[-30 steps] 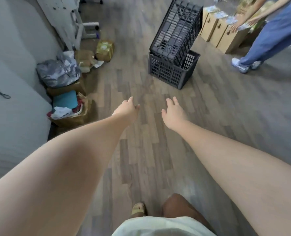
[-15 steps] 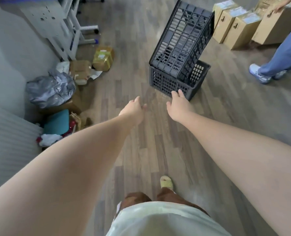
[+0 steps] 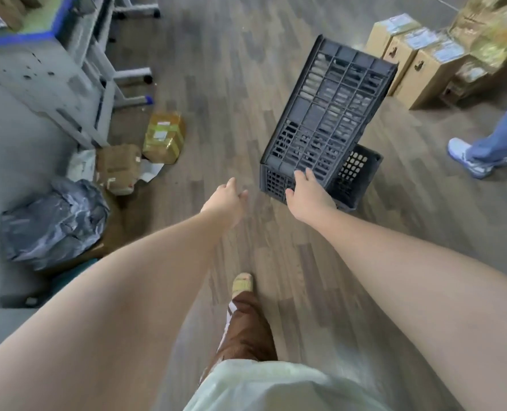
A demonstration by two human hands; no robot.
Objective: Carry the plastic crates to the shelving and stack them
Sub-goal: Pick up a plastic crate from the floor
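Observation:
Two dark grey plastic crates stand on the wooden floor ahead. The lower crate (image 3: 356, 176) sits upright. The upper crate (image 3: 329, 114) leans tilted inside it, its gridded bottom facing me. My right hand (image 3: 308, 194) is open at the near corner of the crates, fingers spread against the tilted crate's lower edge. A short way to the left, over bare floor, my left hand (image 3: 227, 200) reaches forward, open and holding nothing.
Cardboard boxes (image 3: 418, 69) line the far right, beside another person's leg and white shoe (image 3: 468, 155). On the left are a grey bag (image 3: 53, 221), small parcels (image 3: 163, 137) and a grey metal frame (image 3: 98, 69). My own foot (image 3: 241, 284) is stepping forward.
I have walked closer to the crates. My right hand has reached the crates' near corner; my left hand has come forward beside it.

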